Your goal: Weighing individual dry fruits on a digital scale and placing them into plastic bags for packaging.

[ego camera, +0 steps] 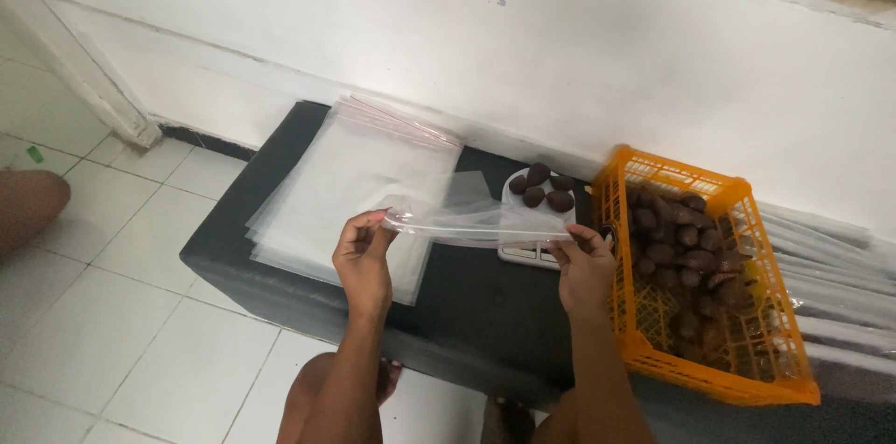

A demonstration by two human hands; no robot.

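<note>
Down at the centre, both hands hold one clear plastic bag (471, 220) stretched between them above the black bench (467, 299). From that bag, the left hand (364, 253) lies at nine o'clock, its fingertips pinched on the bag's left end, where a thin red strip runs along the edge. The right hand (583, 267) lies at three o'clock, thumb and fingers closed on the bag's right end. The bag hangs flat and nearly level, slightly slack in the middle, clear of the bench top.

At ten o'clock from the bag a stack of clear bags (359, 187) lies flat on the bench, red-edged along its far side; the left hand sits over its near right corner. At one o'clock stands a small white scale (534, 253) carrying a few dark brown fruits (541, 187) on its top; the stretched bag partly covers the scale's near edge. At three o'clock, just beside the right hand, an orange plastic crate (723, 379) rests on the bench, holding a heap of brown fruits (686, 243) against its far end. Behind the bench rises a white wall (560, 42), and white floor tiles (121, 313) spread at seven o'clock.
</note>
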